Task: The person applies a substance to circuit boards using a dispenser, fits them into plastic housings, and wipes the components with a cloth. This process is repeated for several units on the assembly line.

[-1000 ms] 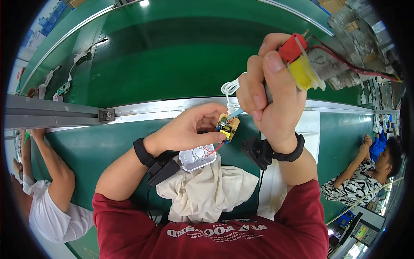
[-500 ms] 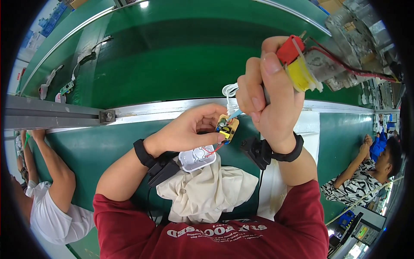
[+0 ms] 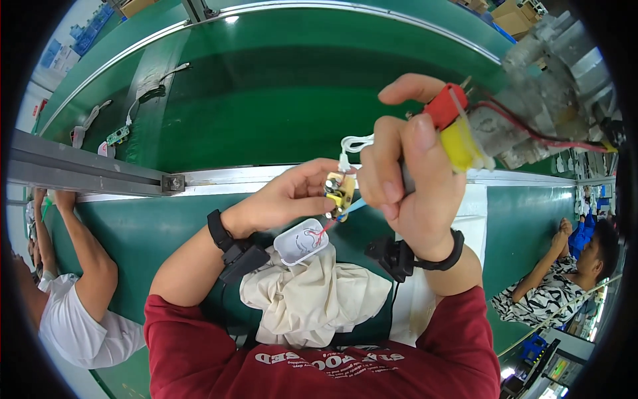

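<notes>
My left hand (image 3: 286,193) grips a small circuit board (image 3: 340,189) with its thumb and fingers. The board carries a yellow block and several other parts. Red wires (image 3: 321,234) run from it into a white plastic shell (image 3: 300,241) lying open below. A white cord (image 3: 344,159) reaches the board's far end. My right hand (image 3: 419,176) is closed round a hand tool, its grey body mostly hidden in the fingers. The tool's light-blue tip (image 3: 357,205) touches or nearly touches the board's near end. At the hand's upper right are a red block (image 3: 444,108) and a yellow band (image 3: 462,147).
A bulky greyish, partly clear mechanism (image 3: 541,93) with wires fills the upper right. Beige cloth (image 3: 312,296) lies before me. A metal rail (image 3: 232,178) edges the green belt (image 3: 266,100), which carries corded boards (image 3: 118,136) at left. People sit on both sides.
The blue tip has moved from the board's far end to its near end. My left hand has turned the board somewhat, and my right index finger has lifted from the tool.
</notes>
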A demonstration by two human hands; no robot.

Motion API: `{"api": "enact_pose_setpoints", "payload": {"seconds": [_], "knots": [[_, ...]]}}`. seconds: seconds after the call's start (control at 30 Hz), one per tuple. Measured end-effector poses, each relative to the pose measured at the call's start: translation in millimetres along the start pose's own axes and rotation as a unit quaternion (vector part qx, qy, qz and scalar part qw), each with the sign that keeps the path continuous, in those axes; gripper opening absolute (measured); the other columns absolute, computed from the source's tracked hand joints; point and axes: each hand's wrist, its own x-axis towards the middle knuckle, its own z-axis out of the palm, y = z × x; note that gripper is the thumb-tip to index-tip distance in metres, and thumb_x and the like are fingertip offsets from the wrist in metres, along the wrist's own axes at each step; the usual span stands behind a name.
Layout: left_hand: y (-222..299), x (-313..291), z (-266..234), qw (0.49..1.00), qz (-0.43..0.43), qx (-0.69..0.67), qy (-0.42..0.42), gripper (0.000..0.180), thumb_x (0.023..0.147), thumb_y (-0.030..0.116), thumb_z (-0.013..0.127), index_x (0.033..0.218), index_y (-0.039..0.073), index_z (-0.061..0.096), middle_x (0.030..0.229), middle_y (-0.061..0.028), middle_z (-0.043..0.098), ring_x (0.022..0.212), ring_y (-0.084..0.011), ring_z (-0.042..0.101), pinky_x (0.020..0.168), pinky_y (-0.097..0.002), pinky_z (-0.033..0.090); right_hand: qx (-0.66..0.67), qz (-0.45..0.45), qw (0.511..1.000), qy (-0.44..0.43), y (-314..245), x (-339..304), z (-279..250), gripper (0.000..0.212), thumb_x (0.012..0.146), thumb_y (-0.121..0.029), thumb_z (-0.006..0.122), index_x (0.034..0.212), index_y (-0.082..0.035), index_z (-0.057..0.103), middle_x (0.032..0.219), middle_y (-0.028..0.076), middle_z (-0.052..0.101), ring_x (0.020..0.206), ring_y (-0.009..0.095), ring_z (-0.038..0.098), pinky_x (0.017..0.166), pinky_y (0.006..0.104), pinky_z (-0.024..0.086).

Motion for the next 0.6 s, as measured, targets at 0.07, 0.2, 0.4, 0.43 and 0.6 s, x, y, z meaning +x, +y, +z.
{"api": "enact_pose_setpoints", "payload": {"seconds": [0.07,0.2,0.4,0.43,0.6], "knots": [[6,0,-1,1.0,0.017,-0.012,0.014,0.045,0.091,-0.001,0.052,0.134,0.005,0.04,0.116,-0.0057,0.056,0.102,-0.0125,0.057,0.088,-0.0271,0.048,0.001,-0.006,1.0,-0.011,2,-1,2,0.031,0.099,-0.027,0.041,0.116,-0.001,0.04,0.05,0.0,0.036,0.035,0.006,0.028,0.035,0.0224,0.025],[21,13,-10,0.995,0.073,-0.046,0.052,0.044,0.093,0.004,0.05,0.136,0.006,0.039,0.117,-0.0054,0.056,0.105,-0.0128,0.056,0.089,-0.0275,0.047,-0.006,-0.007,1.0,-0.027,10,-4,4,0.028,0.099,-0.024,0.042,0.115,-0.001,0.04,0.051,0.0,0.037,0.036,0.006,0.03,0.036,0.0223,0.026],[62,62,-53,0.978,0.162,0.05,0.125,0.043,0.092,0.011,0.053,0.133,0.004,0.044,0.114,-0.0047,0.057,0.106,-0.0129,0.056,0.09,-0.0272,0.046,0.015,0.04,0.999,-0.027,11,-8,10,0.024,0.098,-0.021,0.044,0.111,-0.001,0.041,0.053,-0.001,0.037,0.037,0.006,0.031,0.037,0.0221,0.026],[69,69,-60,0.962,0.136,0.15,0.185,0.043,0.091,0.014,0.055,0.132,0.003,0.045,0.115,-0.0071,0.058,0.108,-0.0162,0.056,0.091,-0.0284,0.046,0.015,0.037,0.999,-0.032,10,-8,12,0.024,0.098,-0.021,0.044,0.111,-0.001,0.041,0.053,-0.001,0.037,0.037,0.006,0.031,0.037,0.0221,0.026],[61,82,-101,0.795,0.066,0.484,0.36,0.05,0.088,0.023,0.06,0.129,-0.002,0.046,0.121,-0.0163,0.058,0.114,-0.0284,0.055,0.095,-0.0334,0.044,0.007,0.03,0.999,-0.031,16,-6,20,0.023,0.098,-0.02,0.045,0.11,-0.002,0.041,0.052,-0.001,0.037,0.037,0.006,0.031,0.037,0.0222,0.027]]}}
